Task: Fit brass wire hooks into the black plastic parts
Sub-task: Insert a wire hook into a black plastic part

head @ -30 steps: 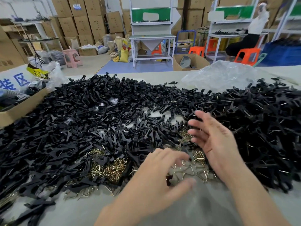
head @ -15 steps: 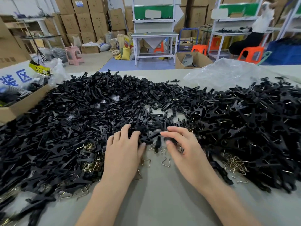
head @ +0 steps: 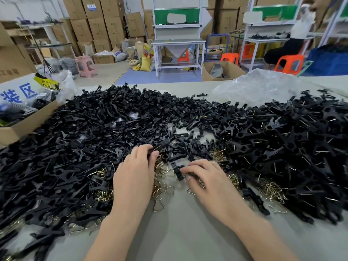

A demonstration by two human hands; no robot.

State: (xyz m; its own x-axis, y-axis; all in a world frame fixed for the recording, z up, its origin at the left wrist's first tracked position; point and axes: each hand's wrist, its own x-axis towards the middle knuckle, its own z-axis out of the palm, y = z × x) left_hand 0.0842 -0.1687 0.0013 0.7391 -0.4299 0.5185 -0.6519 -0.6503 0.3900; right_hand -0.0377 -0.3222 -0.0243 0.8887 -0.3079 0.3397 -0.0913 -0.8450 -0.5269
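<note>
Contact is made at the fingertips. The left hand (head: 135,174) is closed in a pinch on a black plastic part (head: 158,147) at the near edge of the pile (head: 84,147). The right hand (head: 207,179) is curled round a second black part (head: 178,171) lying among the brass wire hooks (head: 165,173).

Half a second earlier both hands were laid flat, fingers stretched into the pile, and nothing was held. Since then the fingers have been drawn in, and the right hand has been pulled back towards the bare table (head: 178,232). From this it is judged that the plastic pieces have been picked out but no hook has yet been taken up, so fitting is not begun.

The left-held part is set with its long axis slanting from near-left to far-right. The right one is laid roughly pointing away from the person. Which end receives the hook cannot be told.
</note>
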